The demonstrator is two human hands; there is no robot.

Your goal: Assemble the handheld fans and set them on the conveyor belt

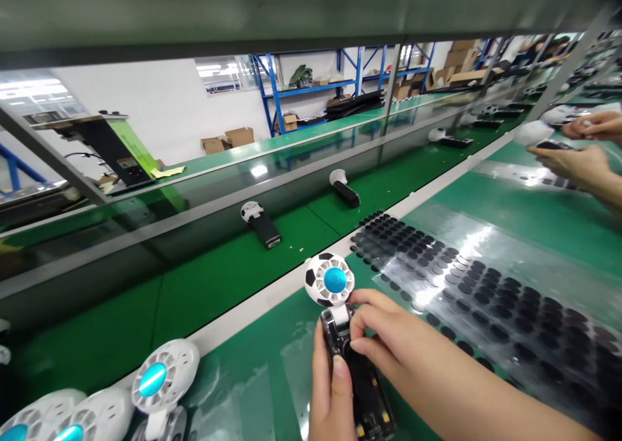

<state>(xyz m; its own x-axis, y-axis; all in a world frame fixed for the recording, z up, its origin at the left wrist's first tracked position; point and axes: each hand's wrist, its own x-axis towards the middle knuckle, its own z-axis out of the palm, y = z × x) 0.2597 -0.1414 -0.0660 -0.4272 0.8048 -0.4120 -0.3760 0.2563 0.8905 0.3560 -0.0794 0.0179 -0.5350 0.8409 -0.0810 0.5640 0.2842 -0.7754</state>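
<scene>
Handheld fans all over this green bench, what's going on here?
A person is holding a handheld fan with a football-patterned head. The left hand grips its open black handle, and the right hand has its fingers pinching at the neck. Sheets of black round pads lie to the right. More fans lie on the conveyor belt beyond, and a co-worker's hands work further along.

The fan handle [364, 395] is partly hidden by the fingers [376, 327] and cut off at the bottom edge.
</scene>
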